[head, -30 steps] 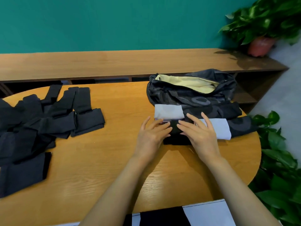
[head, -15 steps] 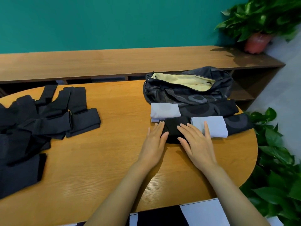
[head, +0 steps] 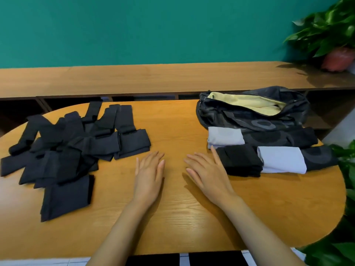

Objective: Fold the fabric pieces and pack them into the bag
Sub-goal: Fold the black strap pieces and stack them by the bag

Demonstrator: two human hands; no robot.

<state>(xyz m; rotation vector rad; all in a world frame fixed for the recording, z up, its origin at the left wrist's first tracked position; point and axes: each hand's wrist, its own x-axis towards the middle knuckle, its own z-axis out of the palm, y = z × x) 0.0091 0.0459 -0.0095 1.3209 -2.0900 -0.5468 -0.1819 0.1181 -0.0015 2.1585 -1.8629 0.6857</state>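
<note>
A dark patterned bag [head: 255, 120] with a pale yellow lining lies unzipped at the table's far right. In front of it sit a folded black piece [head: 240, 160] and two folded light grey pieces [head: 224, 136] [head: 282, 159]. A heap of unfolded black fabric pieces [head: 67, 148] covers the left of the table. My left hand [head: 148, 173] and my right hand [head: 206, 171] hover flat over the bare wood between the heap and the folded pieces, fingers straight, holding nothing. The right thumb is close to the black folded piece.
The oval wooden table [head: 182, 223] ends close to my body. A long wooden shelf [head: 153, 77] runs behind it under a teal wall. A potted plant [head: 334, 43] stands on the shelf's right end; more leaves [head: 345, 189] crowd the table's right edge.
Both hands have left the folded black piece and moved left toward the table's middle. My view has swung left, bringing the black heap fully into sight.
</note>
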